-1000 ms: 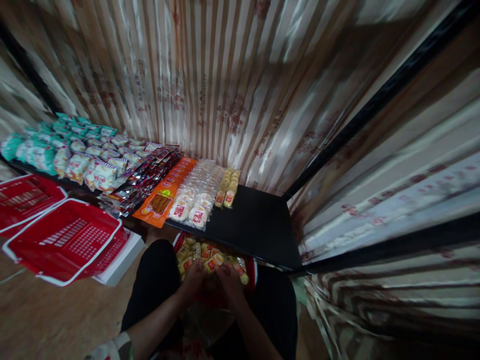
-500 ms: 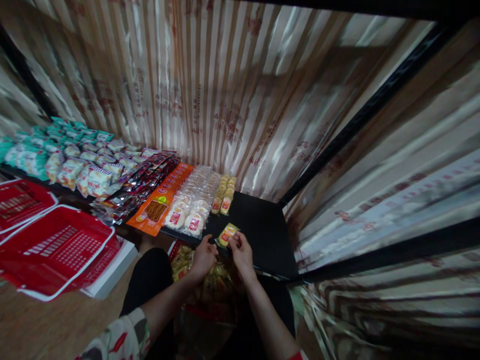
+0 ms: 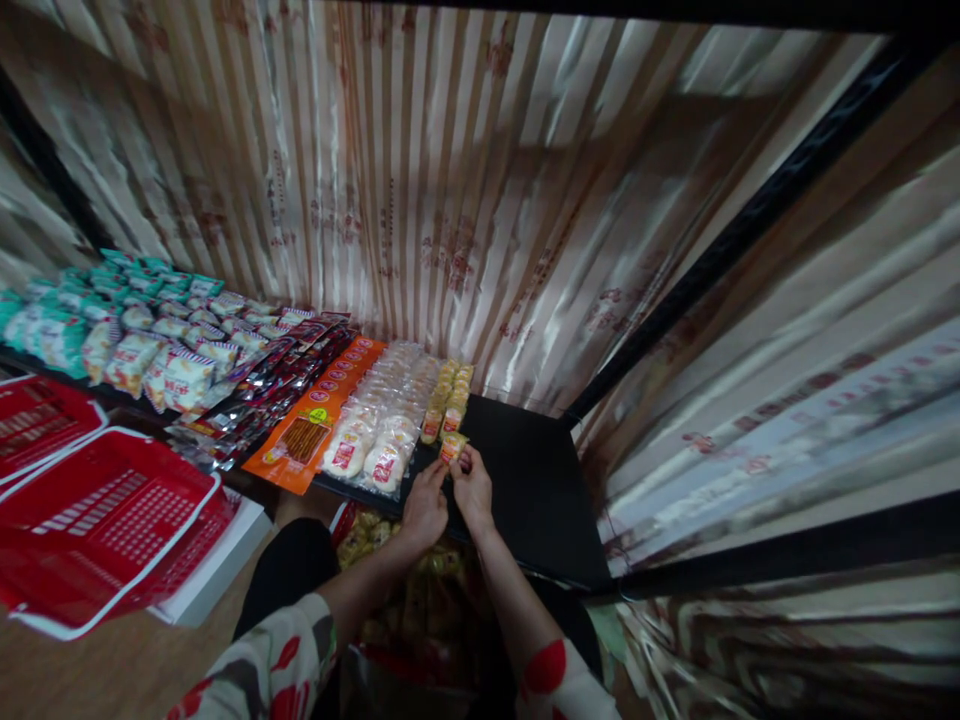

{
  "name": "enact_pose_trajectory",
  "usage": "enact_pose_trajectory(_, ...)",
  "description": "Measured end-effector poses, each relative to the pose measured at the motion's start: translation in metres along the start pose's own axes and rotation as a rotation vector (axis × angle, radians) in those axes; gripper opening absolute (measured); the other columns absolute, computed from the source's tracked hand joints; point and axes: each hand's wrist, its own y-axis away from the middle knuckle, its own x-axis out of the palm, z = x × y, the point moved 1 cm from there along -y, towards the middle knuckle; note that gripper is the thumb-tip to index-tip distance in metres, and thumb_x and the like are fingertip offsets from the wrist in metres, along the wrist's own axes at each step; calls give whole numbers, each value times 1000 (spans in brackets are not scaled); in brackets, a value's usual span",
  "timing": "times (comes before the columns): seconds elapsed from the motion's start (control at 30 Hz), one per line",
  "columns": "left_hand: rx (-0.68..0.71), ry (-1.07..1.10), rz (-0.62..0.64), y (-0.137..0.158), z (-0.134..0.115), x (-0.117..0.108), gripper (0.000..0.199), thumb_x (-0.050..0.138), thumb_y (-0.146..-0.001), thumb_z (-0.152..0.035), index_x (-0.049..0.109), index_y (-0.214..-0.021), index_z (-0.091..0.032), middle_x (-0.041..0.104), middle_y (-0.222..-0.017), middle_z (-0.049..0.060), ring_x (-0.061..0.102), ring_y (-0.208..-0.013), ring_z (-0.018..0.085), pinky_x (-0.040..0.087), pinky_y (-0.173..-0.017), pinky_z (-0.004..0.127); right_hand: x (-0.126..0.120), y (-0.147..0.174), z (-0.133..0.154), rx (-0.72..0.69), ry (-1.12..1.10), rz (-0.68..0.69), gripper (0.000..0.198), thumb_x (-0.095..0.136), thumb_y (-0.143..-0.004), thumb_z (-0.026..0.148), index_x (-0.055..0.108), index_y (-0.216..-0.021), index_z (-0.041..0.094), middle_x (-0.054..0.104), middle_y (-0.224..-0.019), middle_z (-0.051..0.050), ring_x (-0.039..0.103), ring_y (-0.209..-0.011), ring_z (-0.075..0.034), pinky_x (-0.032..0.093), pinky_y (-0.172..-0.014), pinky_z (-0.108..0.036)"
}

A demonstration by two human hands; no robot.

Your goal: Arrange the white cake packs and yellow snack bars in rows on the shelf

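A small yellow snack packet (image 3: 452, 446) with a red and white label is held just above the black shelf (image 3: 517, 470). My right hand (image 3: 472, 490) pinches it at its right side. The fingertips of my left hand (image 3: 426, 508) are closed together at its lower left edge. Right behind it, two rows of matching yellow packets (image 3: 453, 395) lie on the shelf. Below my wrists, between my knees, a large open bag of yellow packets (image 3: 424, 580) is partly hidden by my forearms.
Left of the yellow rows lie clear-wrapped white round crackers (image 3: 390, 440), an orange pouch (image 3: 311, 430), dark shiny packets (image 3: 262, 385), white striped bags (image 3: 180, 375) and teal bags (image 3: 56, 335). Red baskets (image 3: 112, 520) stand at left, beside a white box (image 3: 217, 565). A dark post (image 3: 712, 260) slants at right.
Both hands have moved forward with the yellow packet, up to the front of the yellow rows. My left hand has come in to the packet from beside it. The view has shifted slightly.
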Motion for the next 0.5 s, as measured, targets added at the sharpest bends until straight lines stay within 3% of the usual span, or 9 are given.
enact_pose_trajectory(0.2,65,-92,-17,-12,6,3,60,36,-69,-1,46,-127,-14,45,-135,8,39,-125,19,31,-108,39,8,-10,-6,-22,-13,-24,43,47,-75,29,53,-115,16,65,-96,-8,62,-82,-17,48,-77,-29)
enact_pose_trajectory(0.5,157,-166,6,-24,6,2,61,36,-70,-2,43,-130,-11,42,-137,10,35,-127,20,29,-109,40,10,-24,5,-52,180,-71,42,46,-76,26,58,-115,18,60,-93,-8,58,-81,-18,46,-77,-29)
